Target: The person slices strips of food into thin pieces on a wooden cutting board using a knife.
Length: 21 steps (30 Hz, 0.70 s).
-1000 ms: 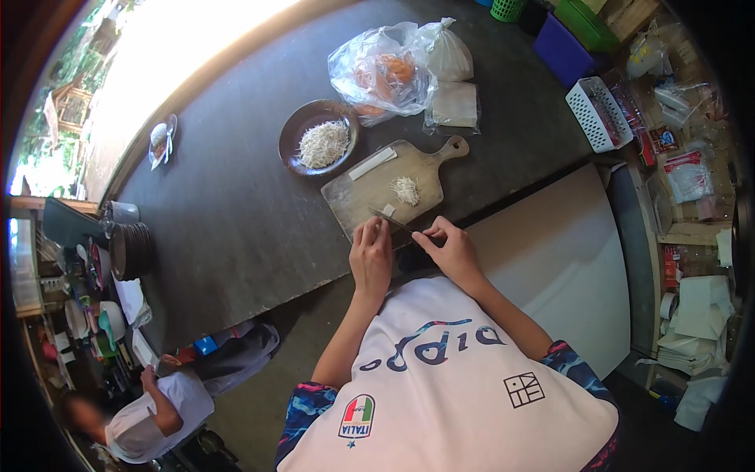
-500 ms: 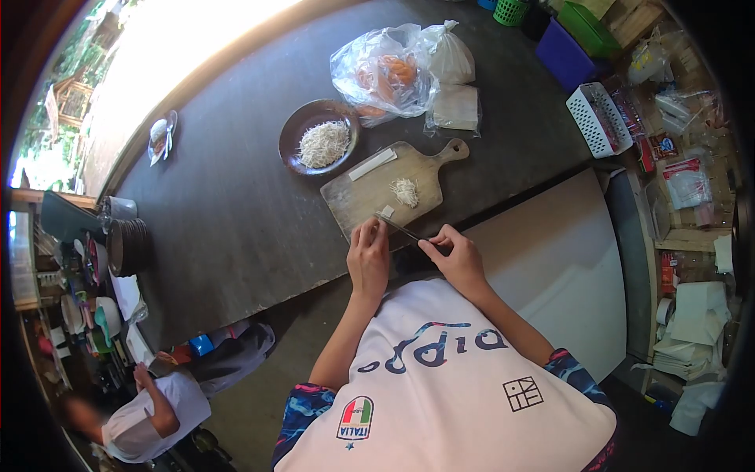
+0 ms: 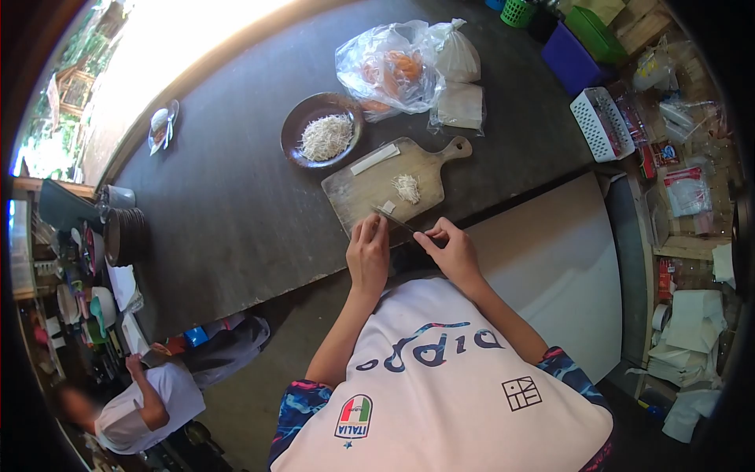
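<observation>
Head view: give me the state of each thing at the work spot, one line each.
Cutting board: flat on the table, partly covered.
Knife: held, blade slanting over the board.
Right hand: closed on the knife.
Left hand: fingers bent together; grip unclear.
Shred pile: loose on the board.
White strip: in one piece, lying flat.
Bowl: upright, heaped with white shreds.
White bag: filled, gathered at top.

One wide, curved head view looks forward and steeply down: shirt (image 3: 448,409) close at six o'clock, worktop (image 3: 228,189) farther towards eleven.
</observation>
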Motion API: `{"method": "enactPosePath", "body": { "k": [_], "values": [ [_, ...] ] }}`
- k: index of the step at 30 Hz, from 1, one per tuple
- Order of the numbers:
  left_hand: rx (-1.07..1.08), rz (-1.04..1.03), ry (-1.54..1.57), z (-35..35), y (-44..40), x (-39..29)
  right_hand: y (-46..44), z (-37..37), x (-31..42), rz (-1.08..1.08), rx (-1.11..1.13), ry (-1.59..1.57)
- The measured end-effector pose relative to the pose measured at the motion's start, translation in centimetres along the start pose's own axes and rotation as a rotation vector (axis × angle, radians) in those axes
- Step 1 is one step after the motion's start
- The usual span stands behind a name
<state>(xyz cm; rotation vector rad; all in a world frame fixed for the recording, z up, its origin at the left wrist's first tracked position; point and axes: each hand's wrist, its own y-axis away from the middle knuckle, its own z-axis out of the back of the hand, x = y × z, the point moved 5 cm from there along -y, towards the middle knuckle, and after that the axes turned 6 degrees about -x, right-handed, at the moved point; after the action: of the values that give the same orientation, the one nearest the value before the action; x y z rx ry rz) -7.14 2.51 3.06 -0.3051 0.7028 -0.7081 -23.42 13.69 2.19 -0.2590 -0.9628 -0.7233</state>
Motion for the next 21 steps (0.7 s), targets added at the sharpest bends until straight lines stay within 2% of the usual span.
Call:
{"method": "enactPosePath", "body": {
  "k": [21],
  "values": [
    [-0.016, 0.009, -0.001, 0.04, 0.30, 0.01, 0.36, 0.37, 0.61, 0.021, 0.002, -0.026]
  ]
}}
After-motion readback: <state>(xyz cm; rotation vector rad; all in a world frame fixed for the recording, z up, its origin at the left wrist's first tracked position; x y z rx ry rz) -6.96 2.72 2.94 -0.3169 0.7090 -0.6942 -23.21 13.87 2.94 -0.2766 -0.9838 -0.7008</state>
